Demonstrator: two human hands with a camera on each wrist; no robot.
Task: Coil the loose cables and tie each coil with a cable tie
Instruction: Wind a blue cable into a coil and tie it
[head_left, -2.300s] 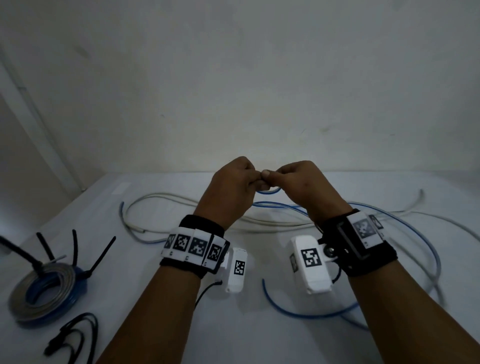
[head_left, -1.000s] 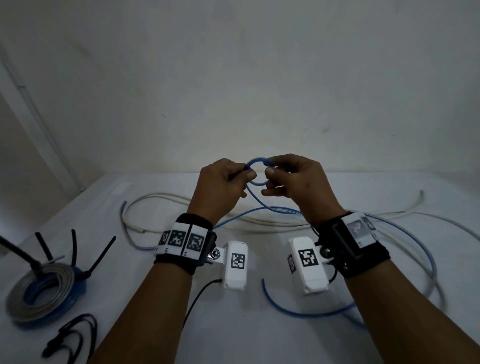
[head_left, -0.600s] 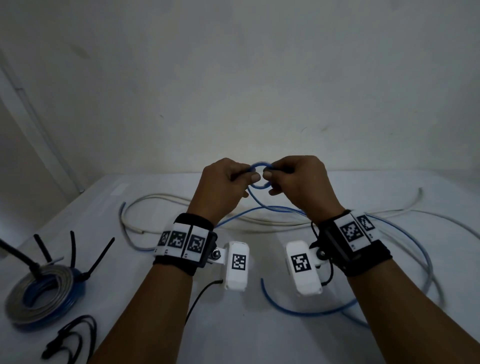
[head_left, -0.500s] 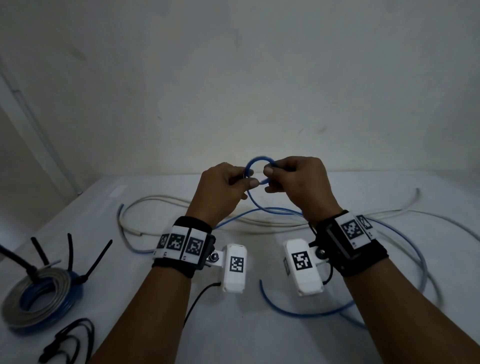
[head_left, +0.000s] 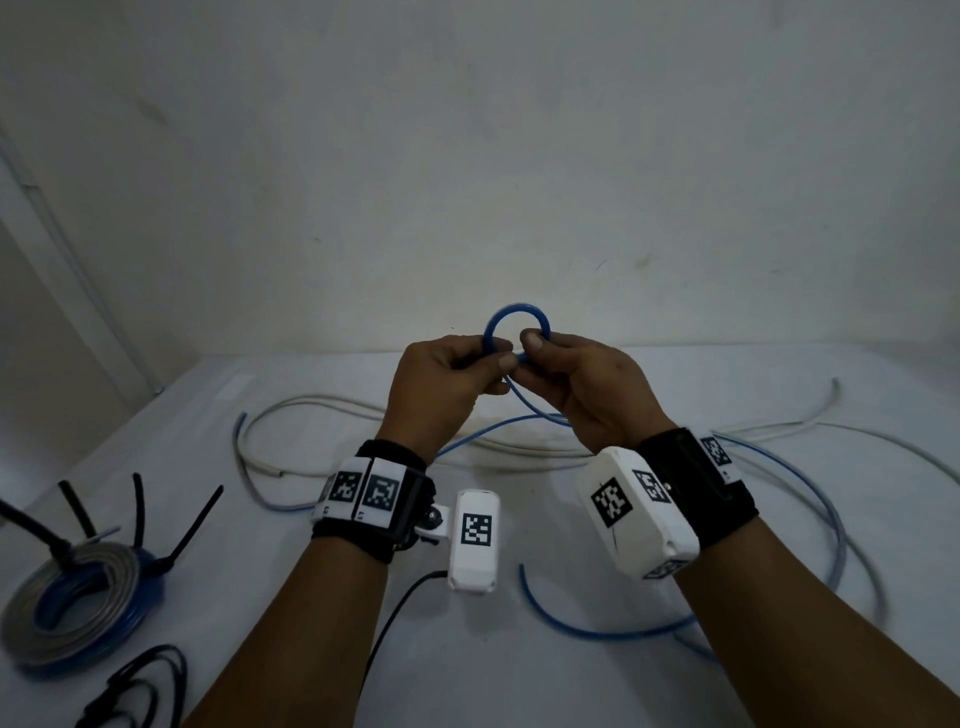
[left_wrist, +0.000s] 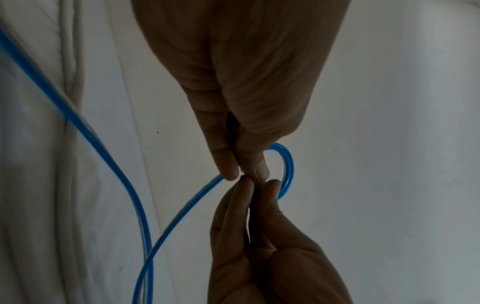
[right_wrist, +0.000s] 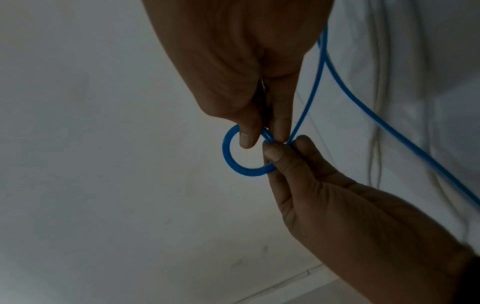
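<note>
A loose blue cable runs over the white table and rises to my hands. Its end is wound into a small ring, which looks like two turns lying side by side in the right wrist view. My left hand pinches the ring's lower left side between thumb and fingers. My right hand pinches it from the right. The two pinches touch each other below the ring. Both hands are raised above the table, near its far edge.
A loose grey-white cable loops across the far half of the table. A finished grey and blue coil with black cable ties sticking up lies at front left. Black cords or ties lie beside it. A wall stands behind.
The hands have risen a little and the blue ring between them has grown from a barely visible bend into a clear round loop above the fingertips.
</note>
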